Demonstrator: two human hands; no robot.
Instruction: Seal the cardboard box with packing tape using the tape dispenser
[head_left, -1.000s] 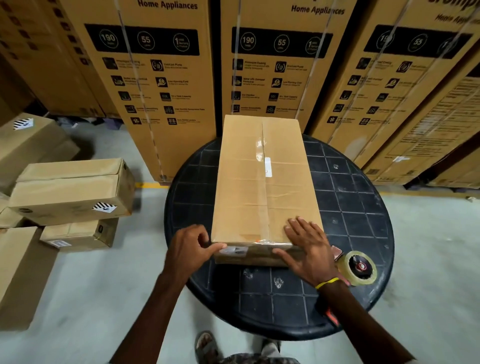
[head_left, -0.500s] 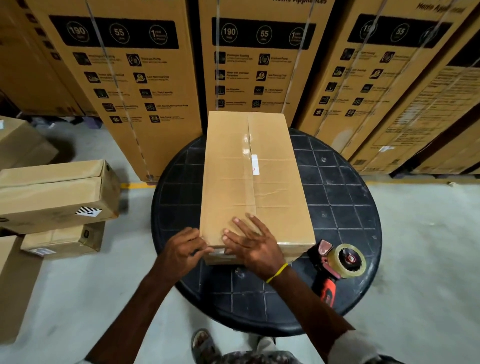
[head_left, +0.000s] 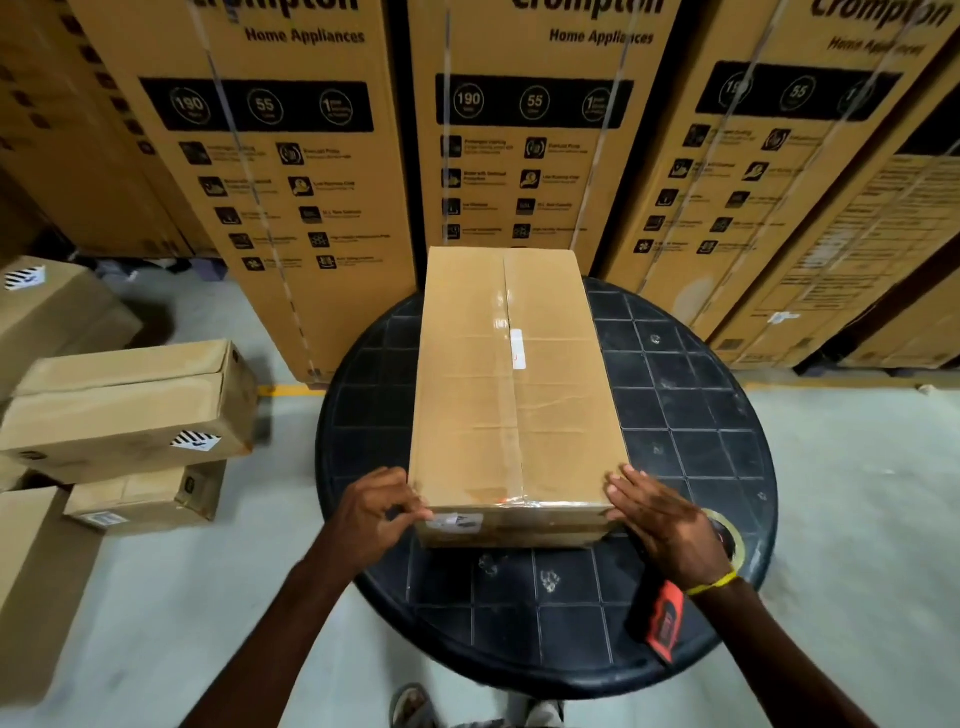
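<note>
A long brown cardboard box (head_left: 511, 395) lies on a round black table (head_left: 675, 431), with clear tape along its top seam and over the near edge. My left hand (head_left: 371, 512) has curled fingers at the box's near left corner, thumb and fingers touching the edge. My right hand (head_left: 662, 522) presses with straight fingers against the near right corner. The tape dispenser (head_left: 667, 618), with an orange and black handle and a tape roll, lies on the table under my right wrist, partly hidden.
Tall printed appliance cartons (head_left: 291, 171) stand close behind the table. Smaller cardboard boxes (head_left: 124, 410) are stacked on the concrete floor to the left. My feet (head_left: 415, 706) show below the table's near edge.
My right hand slid from the box's near top middle to its near right corner, now covering part of the dispenser. The left hand stayed at the left corner. The camera view tilted up.
</note>
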